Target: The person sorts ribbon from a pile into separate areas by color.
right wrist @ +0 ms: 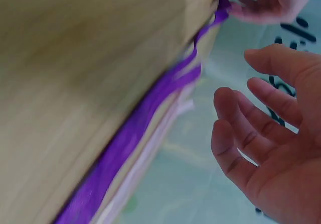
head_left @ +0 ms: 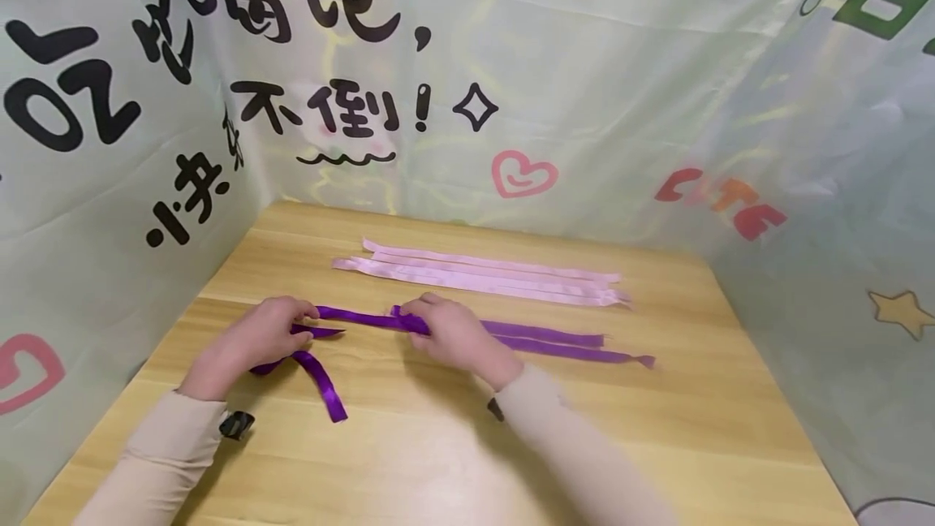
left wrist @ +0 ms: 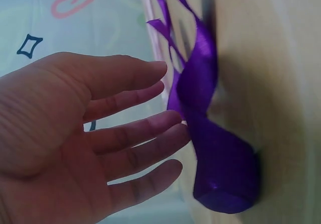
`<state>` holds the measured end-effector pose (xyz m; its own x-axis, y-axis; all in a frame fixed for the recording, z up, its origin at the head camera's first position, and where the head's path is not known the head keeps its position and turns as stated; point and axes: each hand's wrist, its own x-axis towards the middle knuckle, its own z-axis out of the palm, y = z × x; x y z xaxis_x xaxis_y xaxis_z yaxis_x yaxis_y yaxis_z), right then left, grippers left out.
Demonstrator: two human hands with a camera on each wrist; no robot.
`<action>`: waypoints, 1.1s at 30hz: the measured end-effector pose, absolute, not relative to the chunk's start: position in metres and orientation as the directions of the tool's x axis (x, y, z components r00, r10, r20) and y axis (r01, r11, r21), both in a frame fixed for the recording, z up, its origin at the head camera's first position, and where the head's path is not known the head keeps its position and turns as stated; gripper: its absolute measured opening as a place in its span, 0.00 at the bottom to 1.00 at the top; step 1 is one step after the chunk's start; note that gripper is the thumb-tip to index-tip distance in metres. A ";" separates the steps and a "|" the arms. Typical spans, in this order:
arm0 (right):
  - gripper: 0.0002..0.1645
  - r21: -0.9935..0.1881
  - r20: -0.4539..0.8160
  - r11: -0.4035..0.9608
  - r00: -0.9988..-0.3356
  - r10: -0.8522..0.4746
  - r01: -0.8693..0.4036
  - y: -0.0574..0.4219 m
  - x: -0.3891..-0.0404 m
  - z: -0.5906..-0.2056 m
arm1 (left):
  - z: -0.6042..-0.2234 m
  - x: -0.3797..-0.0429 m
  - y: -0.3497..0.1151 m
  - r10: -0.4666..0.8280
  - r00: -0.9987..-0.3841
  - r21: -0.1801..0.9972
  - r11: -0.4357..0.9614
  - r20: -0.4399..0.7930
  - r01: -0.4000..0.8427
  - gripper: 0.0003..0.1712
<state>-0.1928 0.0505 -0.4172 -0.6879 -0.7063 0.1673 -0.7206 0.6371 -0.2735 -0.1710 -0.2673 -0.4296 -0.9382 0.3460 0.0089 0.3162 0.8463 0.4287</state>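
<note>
Dark purple ribbons (head_left: 358, 316) lie across the wooden table. My left hand (head_left: 266, 339) is over their left part, where one ribbon loops and a loose end (head_left: 326, 388) curves toward the front. In the left wrist view the fingers of my left hand (left wrist: 115, 128) are loosely extended, fingertips right at a twisted purple ribbon (left wrist: 200, 83). My right hand (head_left: 456, 335) is over the middle of the ribbons, hiding part of them. In the right wrist view my right hand (right wrist: 271, 128) has loosely bent fingers with nothing between them, beside the purple ribbons (right wrist: 130, 138).
Several pale pink ribbons (head_left: 482, 273) lie side by side behind the purple ones. The wooden table (head_left: 409, 445) is bordered at the back and sides by a printed cloth (head_left: 621, 88) with lettering and hearts.
</note>
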 end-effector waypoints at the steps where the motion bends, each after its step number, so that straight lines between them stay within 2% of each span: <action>1: 0.24 -0.269 0.154 0.636 -0.684 -0.713 -0.723 0.044 -0.192 -0.418 | -0.431 -0.171 -0.266 0.348 -0.938 0.429 0.846 0.007 0.317 0.16; 7: 0.24 -0.233 0.095 0.619 -0.651 -0.753 -0.750 0.010 -0.189 -0.426 | -0.442 -0.172 -0.259 0.348 -0.937 0.412 0.854 0.002 0.318 0.18; 15: 0.24 -0.214 0.041 0.612 -0.633 -0.773 -0.762 -0.020 -0.188 -0.435 | -0.448 -0.173 -0.250 0.348 -0.937 0.393 0.864 -0.012 0.316 0.03; 22: 0.30 -0.174 0.020 0.655 -0.668 -0.744 -0.735 -0.035 -0.190 -0.441 | -0.448 -0.173 -0.247 0.367 -0.930 0.402 0.849 0.014 0.341 0.13; 25: 0.32 -0.161 0.024 0.676 -0.688 -0.725 -0.719 -0.038 -0.191 -0.444 | -0.448 -0.173 -0.246 0.376 -0.925 0.436 0.825 0.051 0.359 0.13; 29: 0.31 -0.216 0.051 0.690 -0.714 -0.698 -0.690 -0.038 -0.192 -0.445 | -0.446 -0.171 -0.243 0.389 -0.913 0.472 0.786 0.122 0.398 0.11; 33: 0.23 -0.295 0.124 0.663 -0.715 -0.688 -0.689 -0.038 -0.193 -0.446 | -0.444 -0.170 -0.241 0.408 -0.896 0.474 0.762 0.177 0.441 0.09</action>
